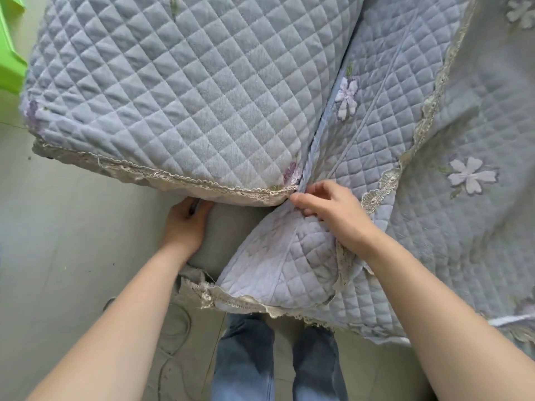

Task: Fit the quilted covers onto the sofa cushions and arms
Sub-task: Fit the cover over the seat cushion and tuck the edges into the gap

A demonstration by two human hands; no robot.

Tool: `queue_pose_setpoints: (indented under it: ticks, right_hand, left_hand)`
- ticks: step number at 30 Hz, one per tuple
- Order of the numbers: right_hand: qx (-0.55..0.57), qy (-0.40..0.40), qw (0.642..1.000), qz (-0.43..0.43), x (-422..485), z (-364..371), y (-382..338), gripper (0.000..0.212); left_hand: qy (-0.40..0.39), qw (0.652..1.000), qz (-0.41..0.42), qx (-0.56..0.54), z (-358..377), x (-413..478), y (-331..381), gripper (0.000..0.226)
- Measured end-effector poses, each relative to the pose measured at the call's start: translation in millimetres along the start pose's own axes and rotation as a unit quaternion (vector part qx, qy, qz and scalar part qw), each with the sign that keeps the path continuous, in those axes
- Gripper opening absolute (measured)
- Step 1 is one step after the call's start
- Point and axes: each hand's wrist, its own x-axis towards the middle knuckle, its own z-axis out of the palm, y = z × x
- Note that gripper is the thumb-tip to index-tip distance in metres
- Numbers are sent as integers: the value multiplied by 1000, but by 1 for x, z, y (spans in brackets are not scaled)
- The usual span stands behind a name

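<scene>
A pale blue quilted cover [179, 91] with lace trim lies over the left seat cushion. A second quilted cover [289, 264] with purple flowers spreads over the right cushion, its near corner folded down over the front. My left hand [185, 224] reaches under the lace edge of the left cover and grips the cushion's front, where grey sofa fabric [228, 238] shows. My right hand [333, 209] pinches the cover fabric at the gap between the two cushions, fingers curled into the seam.
A green plastic stool [10, 53] stands at the far left on the pale tiled floor [72, 227]. My legs in blue jeans [275, 363] stand close to the sofa front. A thin cord [173, 331] loops on the floor by my feet.
</scene>
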Motion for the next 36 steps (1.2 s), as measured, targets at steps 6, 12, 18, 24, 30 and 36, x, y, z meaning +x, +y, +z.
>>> queue_pose_setpoints:
  ticks: [6, 12, 18, 24, 30, 36]
  right_hand:
    - [-306, 50, 949, -51, 6, 30, 0, 43]
    - [-389, -21, 919, -51, -44, 37, 54, 20]
    - [-333, 23, 934, -128, -39, 38, 57, 32]
    - [-569, -14, 804, -172, -5, -12, 39, 74]
    - [-588, -16, 768, -254, 11, -27, 20, 32]
    - [-403, 50, 875, -263, 19, 7, 4, 20]
  left_hand:
    - [104, 993, 37, 47, 8, -28, 3, 39]
    - [105, 992, 12, 62, 23, -99, -50, 43]
    - [108, 984, 92, 106, 32, -87, -28, 27]
    - [-106, 936, 190, 275, 78, -119, -8, 57]
    - [-47, 974, 189, 116, 44, -107, -9, 20]
    - [53, 997, -61, 12, 3, -47, -16, 35]
